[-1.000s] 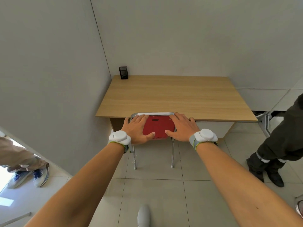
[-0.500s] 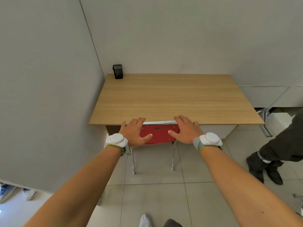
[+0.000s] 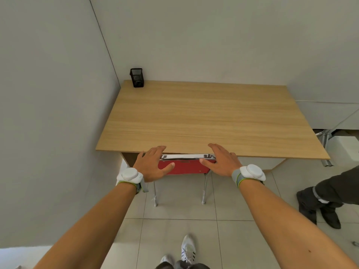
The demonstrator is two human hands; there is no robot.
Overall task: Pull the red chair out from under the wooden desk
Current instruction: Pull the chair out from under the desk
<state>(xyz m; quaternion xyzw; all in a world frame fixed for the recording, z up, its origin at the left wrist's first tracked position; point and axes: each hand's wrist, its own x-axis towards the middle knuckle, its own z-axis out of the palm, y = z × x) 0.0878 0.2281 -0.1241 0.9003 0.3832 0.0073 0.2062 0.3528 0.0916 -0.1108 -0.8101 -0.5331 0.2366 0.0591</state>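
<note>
While no writing is showing legibly anywhere, we are resting our left hand (image 3: 150, 164) and right hand (image 3: 223, 162), both spread open, on the red chair (image 3: 184, 166) backrest, gripping nothing. It is sitting tucked under the wooden desk (image 3: 204, 121). A black pen holder (image 3: 137, 77) is standing at the desk's far left corner, and someone's dark-trousered legs (image 3: 326, 197) are standing to our right.

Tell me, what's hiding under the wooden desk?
Under the wooden desk sits a red chair; only its backrest and two metal legs show. The seat is covered by the desktop.
</note>
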